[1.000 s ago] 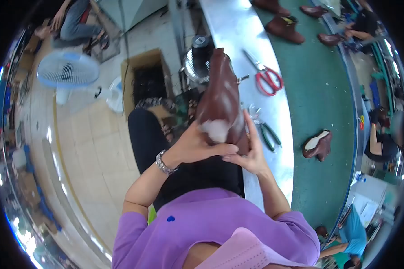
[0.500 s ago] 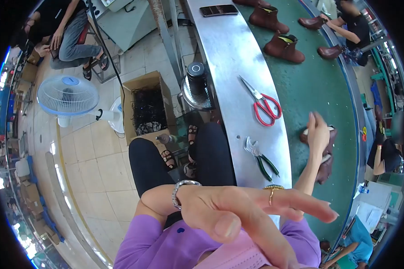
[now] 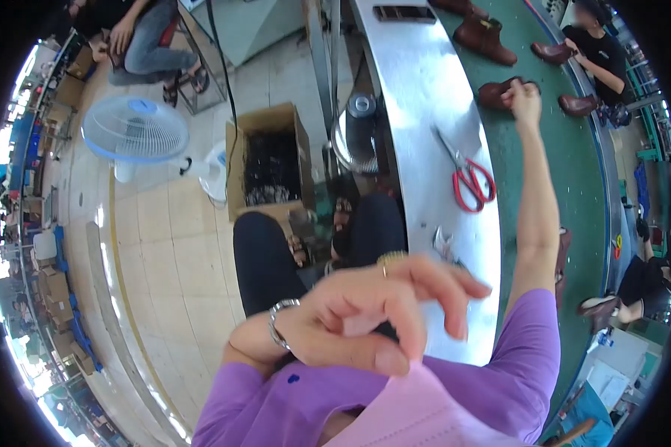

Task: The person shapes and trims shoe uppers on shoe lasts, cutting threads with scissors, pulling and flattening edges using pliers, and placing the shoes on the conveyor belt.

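Observation:
My left hand (image 3: 373,320), with a bracelet at the wrist, is close to the camera, its thumb and a finger pinching the tip of the pink mask (image 3: 410,410). Farther off, my right hand (image 3: 525,104) reaches over the green surface (image 3: 544,171), its bent fingers at the top of a brown boot (image 3: 493,95). Red-handled scissors (image 3: 473,185) lie on the metal bench (image 3: 425,97). Below them are pliers (image 3: 443,243), partly hidden behind my left hand.
Another brown boot (image 3: 484,39) stands farther up the green surface, and a phone (image 3: 404,13) lies on the bench. To the left are a fan (image 3: 136,130) and an open carton (image 3: 235,167). A co-worker (image 3: 600,59) holds a shoe at upper right; another person (image 3: 145,56) sits at upper left.
The boot first held in both hands was released onto the green surface. My right hand has since moved up to another boot, while my left hand has come to the mask. The view has shifted.

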A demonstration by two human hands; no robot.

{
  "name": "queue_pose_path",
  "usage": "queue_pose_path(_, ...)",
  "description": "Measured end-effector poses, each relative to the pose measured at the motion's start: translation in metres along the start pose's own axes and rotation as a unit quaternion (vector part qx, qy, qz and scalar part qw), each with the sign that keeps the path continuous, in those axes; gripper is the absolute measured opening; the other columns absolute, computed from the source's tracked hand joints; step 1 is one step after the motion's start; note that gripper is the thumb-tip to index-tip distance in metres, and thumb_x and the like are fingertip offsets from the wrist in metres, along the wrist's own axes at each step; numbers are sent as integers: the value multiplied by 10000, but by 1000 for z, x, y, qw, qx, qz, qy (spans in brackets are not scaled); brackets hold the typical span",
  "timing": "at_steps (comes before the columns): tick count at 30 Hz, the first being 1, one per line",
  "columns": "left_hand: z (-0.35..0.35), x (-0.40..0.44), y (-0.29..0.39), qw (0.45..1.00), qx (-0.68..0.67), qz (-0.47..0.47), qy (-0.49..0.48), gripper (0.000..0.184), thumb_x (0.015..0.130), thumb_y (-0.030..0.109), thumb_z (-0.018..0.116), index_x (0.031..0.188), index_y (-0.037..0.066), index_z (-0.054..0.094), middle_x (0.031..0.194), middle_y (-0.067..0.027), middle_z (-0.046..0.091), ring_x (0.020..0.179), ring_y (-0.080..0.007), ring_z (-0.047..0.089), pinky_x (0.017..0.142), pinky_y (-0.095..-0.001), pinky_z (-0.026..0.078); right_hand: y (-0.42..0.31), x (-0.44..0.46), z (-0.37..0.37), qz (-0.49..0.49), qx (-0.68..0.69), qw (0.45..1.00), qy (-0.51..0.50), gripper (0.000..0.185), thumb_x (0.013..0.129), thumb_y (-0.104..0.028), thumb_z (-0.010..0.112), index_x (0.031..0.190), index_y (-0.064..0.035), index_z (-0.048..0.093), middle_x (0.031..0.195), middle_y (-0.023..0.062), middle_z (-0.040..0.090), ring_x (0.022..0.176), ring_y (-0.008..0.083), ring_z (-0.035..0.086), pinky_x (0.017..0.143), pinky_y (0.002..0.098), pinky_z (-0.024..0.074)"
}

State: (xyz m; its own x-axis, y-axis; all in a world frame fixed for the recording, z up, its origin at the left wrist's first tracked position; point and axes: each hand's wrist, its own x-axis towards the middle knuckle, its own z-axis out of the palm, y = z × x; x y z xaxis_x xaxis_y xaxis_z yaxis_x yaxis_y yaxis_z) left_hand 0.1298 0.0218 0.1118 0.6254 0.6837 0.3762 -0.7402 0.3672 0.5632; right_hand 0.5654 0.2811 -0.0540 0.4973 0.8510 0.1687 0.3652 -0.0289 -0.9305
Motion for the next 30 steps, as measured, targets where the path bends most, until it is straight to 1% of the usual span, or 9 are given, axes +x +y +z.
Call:
queue_pose_path(4,-10,-3,3,992,90,55,-75,168,889,211,655,870,47,684,1166,-246,571,1277,-447,444,1097,-532,338,-99,-74,-62,-25,89,992,-81,199,951,-275,649,909,-89,592,737,-31,582,649,52,554,611,200,431)
queue_pose_path(7,-20,-2,0,963,268,30,-9,610,797,224,770,1280,2,471,1388,-197,450,1339,-316,415,1103,-447,338,-186,-150,-75,-79,107,978,-159,188,974,-283,608,961,-96,623,699,-56,550,607,48,524,580,195,384)
queue_pose_path(9,-41,-7,-10,879,475,12,47,988,717,185,853,1495,16,269,1527,-144,336,1394,-256,366,1115,-421,325,-231,-204,-65,-75,117,974,-180,209,982,-280,584,975,-78,634,630,-62,518,530,46,485,516,200,361)
queue_pose_path(10,-46,-8,-14,829,556,6,51,994,753,222,824,1533,71,228,1569,-133,274,1416,-269,317,1149,-405,270,-241,-224,-58,-68,136,967,-204,206,975,-270,589,966,-69,634,597,-57,501,477,51,463,481,202,353)
queue_pose_path(14,-56,-59,-29,884,465,-56,12,1161,693,120,848,1562,83,79,1607,-138,182,1448,-263,269,1159,-384,264,-248,-307,-1,37,203,916,-344,134,952,-196,625,938,-63,632,515,-10,523,387,76,479,385,216,345)
queue_pose_path(17,-69,-128,-35,892,430,-95,101,1174,681,62,839,1563,87,64,1604,-140,185,1445,-244,277,1166,-367,255,-221,-351,48,128,251,858,-429,176,939,-221,661,897,-50,647,528,-18,517,407,74,488,408,206,378)
queue_pose_path(24,-100,-228,-59,871,421,-139,213,1232,653,5,846,1565,116,26,1602,-122,190,1436,-221,289,1148,-354,296,-165,-415,103,180,214,842,-461,236,968,-200,616,1098,-12,675,693,-8,602,578,67,577,547,194,469)
queue_pose_path(28,-103,-232,-64,880,395,-114,237,1234,665,14,848,1564,111,9,1583,-131,236,1414,-228,330,1137,-361,319,-149,-403,77,40,91,930,-355,262,940,-128,626,1178,-22,655,834,30,670,738,76,626,671,222,499)
queue_pose_path(30,-101,-226,-54,887,386,-88,239,1242,660,-2,850,1565,112,7,1560,-126,279,1391,-223,361,1120,-356,346,-121,-391,47,-94,-120,962,-225,383,870,-152,707,1233,-57,631,909,92,682,851,191,651,800,333,497)
